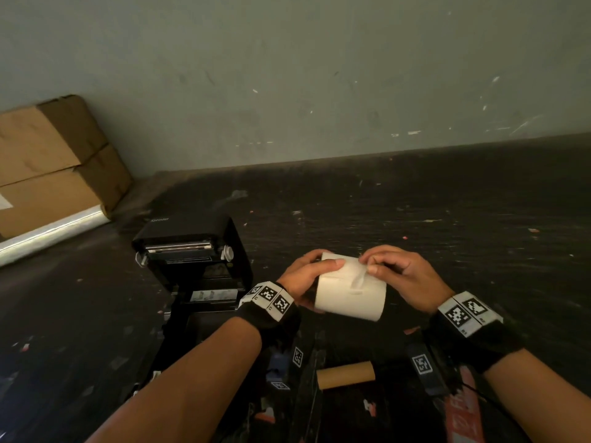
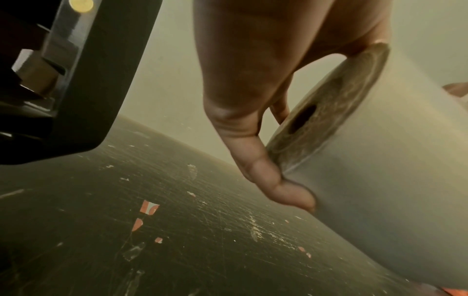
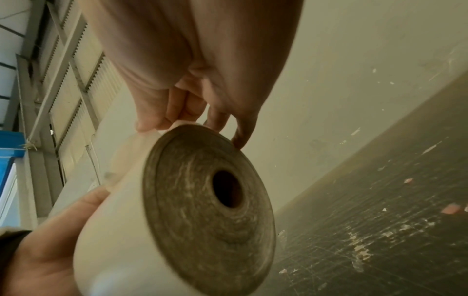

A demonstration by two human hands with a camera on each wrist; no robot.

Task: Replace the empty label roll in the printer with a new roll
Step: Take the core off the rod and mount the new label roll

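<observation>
Above dark scuffed table (image 1: 415, 203), left hand (image 1: 303, 276) cradles white label roll (image 1: 350, 290) lying crosswise; right hand (image 1: 399, 273) pinches its loose end, open black printer (image 1: 192, 251) leftward.

Looks like a storeroom or packing area: stacked cardboard boxes (image 1: 48, 155) against a scuffed wall (image 1: 319, 75), a scratched dark surface (image 1: 415, 212), louvred windows (image 3: 76, 80).

A dark, scratched surface (image 1: 415, 219) carries the open black label printer (image 1: 195, 251), a bare cardboard core (image 1: 345, 374) and stacked cardboard boxes (image 1: 48, 161).
</observation>
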